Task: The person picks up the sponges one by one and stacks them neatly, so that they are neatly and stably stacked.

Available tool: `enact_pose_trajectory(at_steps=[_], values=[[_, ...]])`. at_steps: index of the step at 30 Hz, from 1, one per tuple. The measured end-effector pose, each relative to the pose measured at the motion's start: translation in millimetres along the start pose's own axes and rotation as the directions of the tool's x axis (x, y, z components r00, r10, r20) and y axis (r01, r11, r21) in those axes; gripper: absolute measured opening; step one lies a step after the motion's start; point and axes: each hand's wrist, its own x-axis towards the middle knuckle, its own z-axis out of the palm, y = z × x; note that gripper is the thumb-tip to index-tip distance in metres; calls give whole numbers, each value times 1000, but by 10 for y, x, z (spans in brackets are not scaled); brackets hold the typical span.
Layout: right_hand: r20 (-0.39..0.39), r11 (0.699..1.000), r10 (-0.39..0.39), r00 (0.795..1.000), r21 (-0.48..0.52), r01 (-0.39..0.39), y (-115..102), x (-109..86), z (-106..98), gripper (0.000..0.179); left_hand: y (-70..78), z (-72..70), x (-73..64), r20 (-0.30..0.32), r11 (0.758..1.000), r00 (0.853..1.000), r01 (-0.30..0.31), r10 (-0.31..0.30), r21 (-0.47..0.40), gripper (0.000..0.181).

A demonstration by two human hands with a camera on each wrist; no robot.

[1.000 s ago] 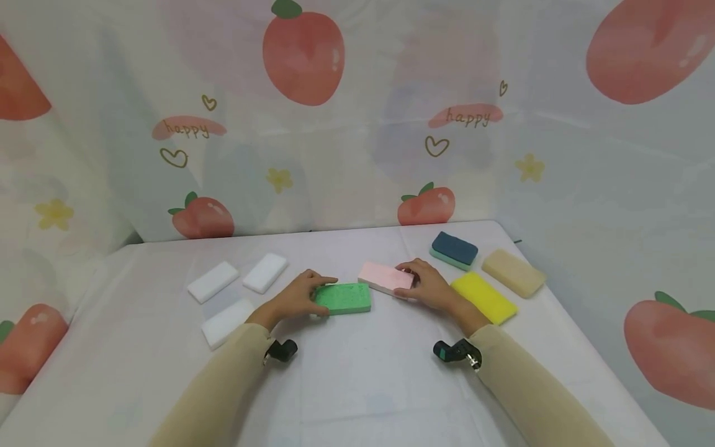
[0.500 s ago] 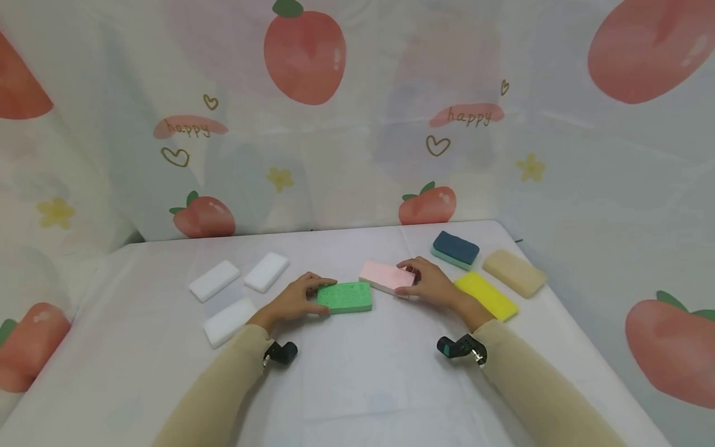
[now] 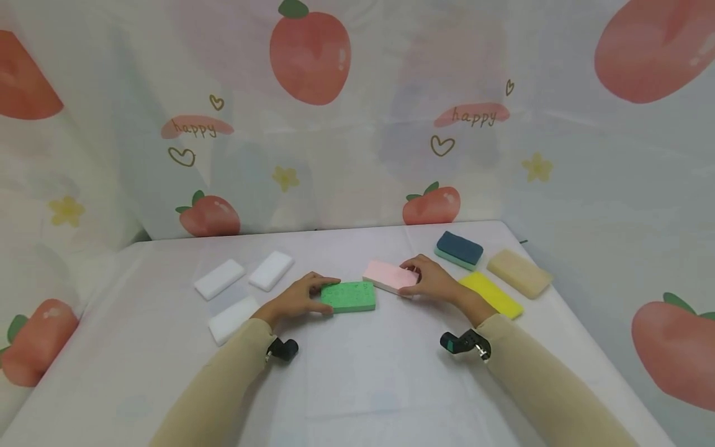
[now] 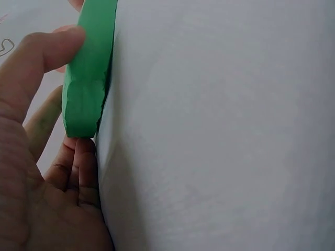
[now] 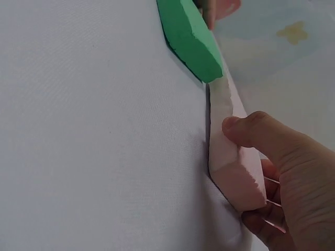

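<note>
A green sponge (image 3: 350, 296) lies flat on the white table (image 3: 357, 379) near its middle. My left hand (image 3: 301, 297) grips its left end, thumb on the near edge and fingers on the far side; the left wrist view shows the green sponge (image 4: 89, 68) pinched between thumb and fingers. A pink sponge (image 3: 389, 276) lies just right of it and a little farther back. My right hand (image 3: 432, 280) holds its right end; in the right wrist view the thumb presses on the pink sponge (image 5: 230, 157), with the green sponge (image 5: 191, 36) beyond it.
Three white sponges (image 3: 220, 279) (image 3: 270, 270) (image 3: 232, 319) lie to the left. On the right sit a dark blue sponge (image 3: 459, 249), a yellow sponge (image 3: 491, 294) and a tan sponge (image 3: 519, 273). Strawberry-print cloth (image 3: 357, 112) walls the table on three sides.
Both hands keep their hold while the green and pink sponges have shifted slightly; the head view has drifted a little.
</note>
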Motion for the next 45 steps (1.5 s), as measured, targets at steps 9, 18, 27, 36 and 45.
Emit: enact_pose_trajectory(at_steps=[9,18,27,36,45], values=[[-24,999,-35,999,8,35,25,-4,-77,58,-2,-1,-3,-5,1000,1000,-17,17,0,67],[-5,995,-97,995,22,97,-161,-8,-186,58,13,-12,-23,-2,1000,1000,-15,15,-1,69],[40,990,-131,991,58,128,-376,21,-199,57,-14,-14,-16,-2,1000,1000,-27,27,-4,68],[70,981,-179,981,83,173,-512,42,-161,55,-27,-5,-7,-19,999,998,-53,53,-4,66],[81,980,-186,979,94,178,-564,80,-108,56,-36,21,8,-35,998,997,-64,64,-2,66]])
